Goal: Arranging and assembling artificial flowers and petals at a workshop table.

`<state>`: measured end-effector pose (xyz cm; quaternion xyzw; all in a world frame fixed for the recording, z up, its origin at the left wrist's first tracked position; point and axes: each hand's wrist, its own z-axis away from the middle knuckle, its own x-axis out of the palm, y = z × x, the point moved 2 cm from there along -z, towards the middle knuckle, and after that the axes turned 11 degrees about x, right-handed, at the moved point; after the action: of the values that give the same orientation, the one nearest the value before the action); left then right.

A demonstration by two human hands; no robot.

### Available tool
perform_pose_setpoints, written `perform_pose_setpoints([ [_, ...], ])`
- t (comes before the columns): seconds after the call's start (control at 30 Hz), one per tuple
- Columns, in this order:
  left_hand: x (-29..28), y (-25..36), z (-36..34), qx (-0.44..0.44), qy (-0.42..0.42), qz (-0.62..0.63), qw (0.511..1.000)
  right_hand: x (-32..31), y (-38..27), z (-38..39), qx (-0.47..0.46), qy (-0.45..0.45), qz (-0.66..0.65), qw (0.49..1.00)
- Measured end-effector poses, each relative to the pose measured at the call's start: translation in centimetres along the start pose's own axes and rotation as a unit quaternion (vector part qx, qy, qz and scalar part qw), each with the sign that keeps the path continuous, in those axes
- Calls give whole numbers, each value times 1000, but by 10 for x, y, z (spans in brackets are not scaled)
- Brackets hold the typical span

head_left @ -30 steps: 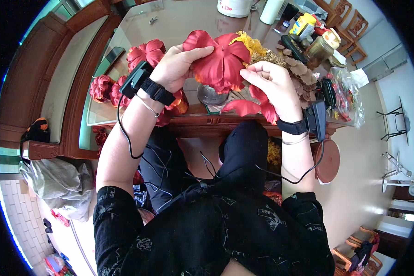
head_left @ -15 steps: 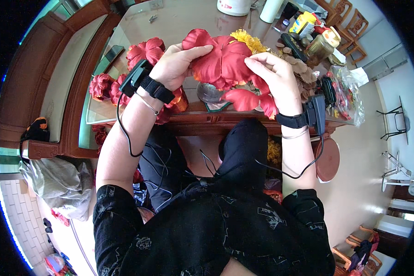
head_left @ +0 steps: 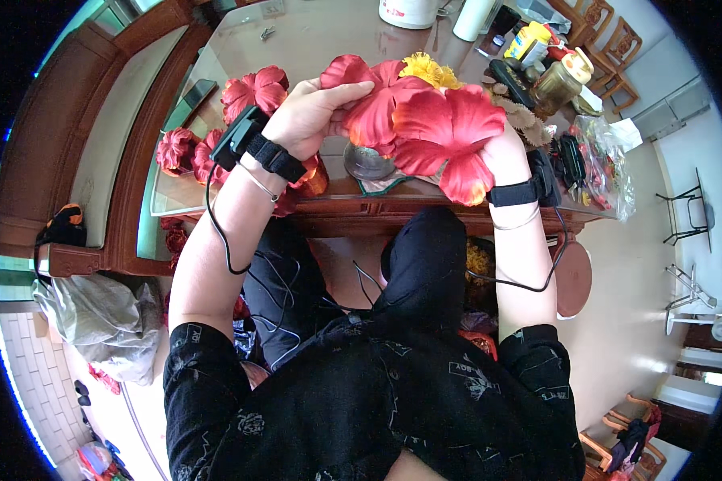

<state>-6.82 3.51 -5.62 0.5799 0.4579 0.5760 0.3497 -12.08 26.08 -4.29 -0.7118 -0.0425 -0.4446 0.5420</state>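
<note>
My left hand pinches a red fabric flower, thumb over a petal. A larger red petal piece with orange-tinged edges overlaps it on the right. My right hand is behind that piece, its fingers hidden by it. Yellow frilly material shows just beyond the petals, and brown scalloped pieces lie to the right. A grey metal bowl sits below the flower. More red flowers rest left of my left hand.
On the glass-topped table are white containers, a yellow tub, a lidded jar, plastic bags and a phone. A wooden bench stands left, a round stool right.
The lower red petal piece has risen and now overlaps the first flower, covering my right hand's fingers. My right hand shifted slightly right. My left hand is nearly still.
</note>
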Motion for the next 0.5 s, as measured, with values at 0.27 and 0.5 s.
perform_pose_setpoints([
  [0.27, 6, 6, 5, -2, 9, -38, 999, -10, 1, -1, 37, 161, 290, 943],
  [0.5, 11, 2, 7, 58, 4, -61, 996, -6, 7, -1, -6, 193, 396, 898],
])
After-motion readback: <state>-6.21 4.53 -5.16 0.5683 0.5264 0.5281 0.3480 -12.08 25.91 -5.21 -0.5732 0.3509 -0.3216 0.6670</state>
